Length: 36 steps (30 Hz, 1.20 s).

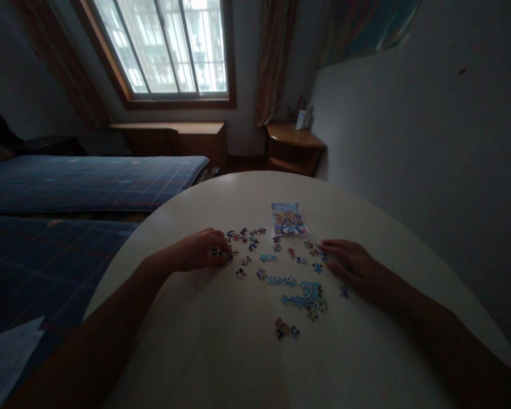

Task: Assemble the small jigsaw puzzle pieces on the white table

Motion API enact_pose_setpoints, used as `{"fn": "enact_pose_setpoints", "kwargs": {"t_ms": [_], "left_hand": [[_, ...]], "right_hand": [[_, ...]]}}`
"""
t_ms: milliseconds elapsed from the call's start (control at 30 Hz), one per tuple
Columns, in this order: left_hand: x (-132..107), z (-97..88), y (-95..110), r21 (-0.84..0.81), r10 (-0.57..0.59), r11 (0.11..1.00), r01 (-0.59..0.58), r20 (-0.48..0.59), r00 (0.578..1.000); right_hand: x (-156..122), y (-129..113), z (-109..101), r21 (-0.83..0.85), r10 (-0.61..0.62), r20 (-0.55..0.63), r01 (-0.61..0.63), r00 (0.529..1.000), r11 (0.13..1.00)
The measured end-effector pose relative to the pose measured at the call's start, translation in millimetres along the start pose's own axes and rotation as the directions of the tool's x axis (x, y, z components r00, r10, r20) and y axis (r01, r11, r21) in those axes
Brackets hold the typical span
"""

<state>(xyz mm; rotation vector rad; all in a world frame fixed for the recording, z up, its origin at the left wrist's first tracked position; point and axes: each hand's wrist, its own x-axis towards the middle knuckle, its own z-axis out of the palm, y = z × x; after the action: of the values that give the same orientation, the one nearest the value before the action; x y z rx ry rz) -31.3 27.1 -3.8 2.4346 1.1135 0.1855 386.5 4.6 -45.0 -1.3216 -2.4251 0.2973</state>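
My left hand [200,249] rests low over the left part of a scatter of jigsaw puzzle pieces [243,234]. Its fingers curve apart from the thumb, and several pieces show beneath and between them. On the right, my right hand [352,262] lies with fingers stretched out, their tips beside more puzzle pieces [311,247]. Between the hands and nearer to me is a joined blue puzzle section [307,295]. A joined strip [281,280] lies just beyond it. One small cluster of dark pieces [285,328] sits closest to me.
A printed picture sheet [288,219] lies beyond the pieces on the round white table [213,352]. Left of the table is a bed with a blue plaid cover [89,182], and papers [12,355] lie at the lower left. A corner shelf [296,136] stands beyond the table.
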Motion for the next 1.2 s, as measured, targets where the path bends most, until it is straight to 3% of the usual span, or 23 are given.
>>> {"fn": "enact_pose_setpoints", "kwargs": {"t_ms": [433, 1200], "left_hand": [[1, 6.6, -2, -0.006, 0.044, 0.999, -0.044, -0.014, 0.999], [3, 11.9, 16, -0.009, -0.040, 0.999, 0.040, -0.021, 0.999]], "right_hand": [[0, -1, 0, -0.001, 0.017, 0.033, -0.017, 0.999, 1.000], [1, -5, -1, 0.000, -0.013, -0.015, 0.013, 1.000, 1.000]]}}
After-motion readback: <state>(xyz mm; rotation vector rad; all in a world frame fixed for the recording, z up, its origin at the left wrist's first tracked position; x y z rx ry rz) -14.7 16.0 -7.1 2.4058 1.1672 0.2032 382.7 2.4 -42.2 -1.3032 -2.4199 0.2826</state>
